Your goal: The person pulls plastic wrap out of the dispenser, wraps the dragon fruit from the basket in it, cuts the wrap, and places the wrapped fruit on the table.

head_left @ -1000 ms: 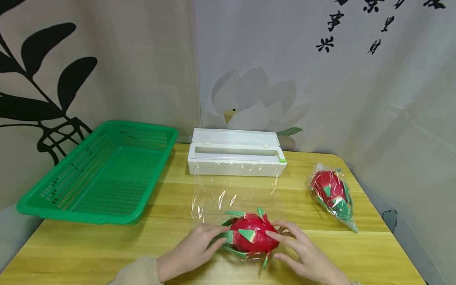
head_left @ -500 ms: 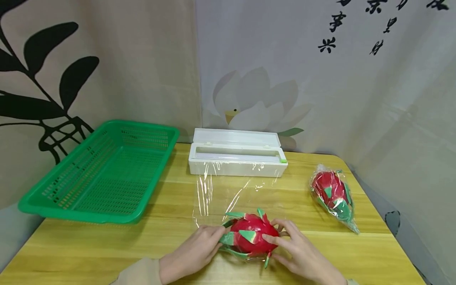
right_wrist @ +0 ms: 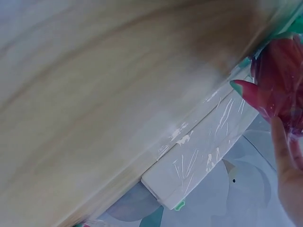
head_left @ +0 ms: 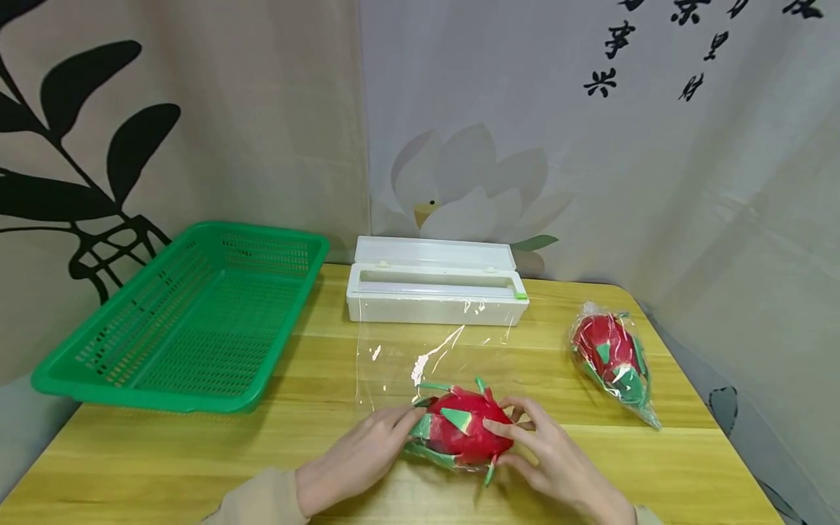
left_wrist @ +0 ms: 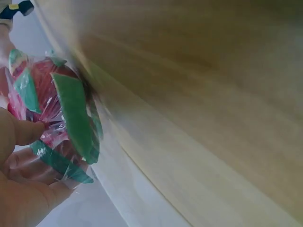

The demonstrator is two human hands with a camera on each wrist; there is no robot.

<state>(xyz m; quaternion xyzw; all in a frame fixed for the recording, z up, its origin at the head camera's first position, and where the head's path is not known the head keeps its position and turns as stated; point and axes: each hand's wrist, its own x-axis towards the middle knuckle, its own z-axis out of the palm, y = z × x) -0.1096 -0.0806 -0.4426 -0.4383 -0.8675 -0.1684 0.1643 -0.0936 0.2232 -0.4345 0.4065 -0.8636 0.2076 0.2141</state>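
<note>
Between both hands, near the table's front, lies a red dragon fruit (head_left: 459, 432) with green scale tips, partly covered in clear plastic wrap. My left hand (head_left: 374, 453) grips its green leafy end, thumb on the near side and fingers beyond, as the left wrist view shows with the wrapped fruit (left_wrist: 49, 104). My right hand (head_left: 558, 456) holds the other, rounder end between thumb and fingers. A sheet of cling film (head_left: 420, 361) stretches from the fruit back to a white cling film dispenser (head_left: 436, 310), whose lid is raised.
At the left stands a green plastic basket (head_left: 151, 401) with perforated sides. A second dragon fruit (head_left: 610, 350), wrapped in film, lies on the right of the wooden table (head_left: 682, 474). Behind is a printed curtain (head_left: 282, 131).
The dragon fruit has turned a little, and film now covers more of its near side. My left fingers have closed further over the leafy end. Reflections on the film sheet have shifted.
</note>
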